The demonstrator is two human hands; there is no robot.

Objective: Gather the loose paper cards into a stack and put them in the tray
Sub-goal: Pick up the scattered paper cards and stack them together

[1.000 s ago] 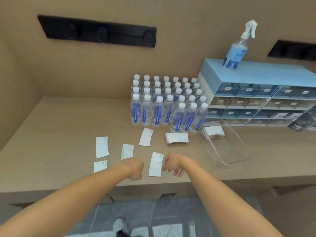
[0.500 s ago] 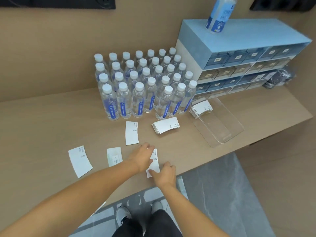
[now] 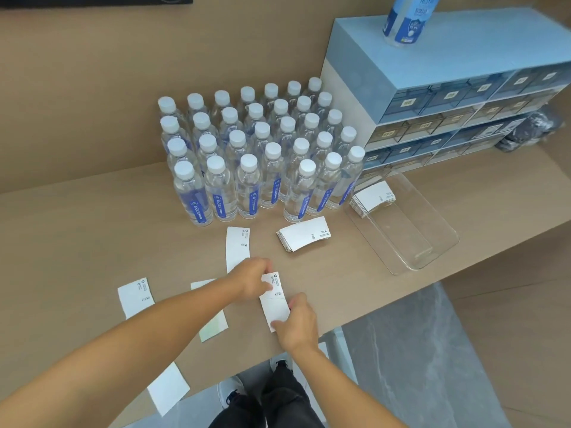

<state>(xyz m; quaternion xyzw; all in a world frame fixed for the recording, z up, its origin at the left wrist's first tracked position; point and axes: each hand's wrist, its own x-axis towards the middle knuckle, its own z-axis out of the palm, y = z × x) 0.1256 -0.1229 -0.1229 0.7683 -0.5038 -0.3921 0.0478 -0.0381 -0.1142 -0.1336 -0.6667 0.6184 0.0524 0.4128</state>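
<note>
Both my hands meet on a white paper card (image 3: 275,304) near the table's front edge. My left hand (image 3: 253,278) pinches its far end and my right hand (image 3: 298,322) grips its near end. Other loose cards lie around: one (image 3: 237,247) just beyond my left hand, one (image 3: 136,296) at the left, a greenish one (image 3: 213,327) partly under my left forearm, and one (image 3: 168,389) at the table's front edge. A stack of cards (image 3: 304,234) sits in front of the bottles. The clear tray (image 3: 432,242) at the right holds another stack (image 3: 372,199) at its far end.
A block of water bottles (image 3: 262,156) stands behind the cards. A blue drawer cabinet (image 3: 448,88) sits at the back right with a spray bottle (image 3: 406,18) on top. A dark bundle (image 3: 531,131) lies at the far right. The table edge runs close under my right hand.
My hands went from closed fists beside the card to gripping it at both ends. The view has tilted down and shifted, and a second printed edge shows under my left hand's fingers.
</note>
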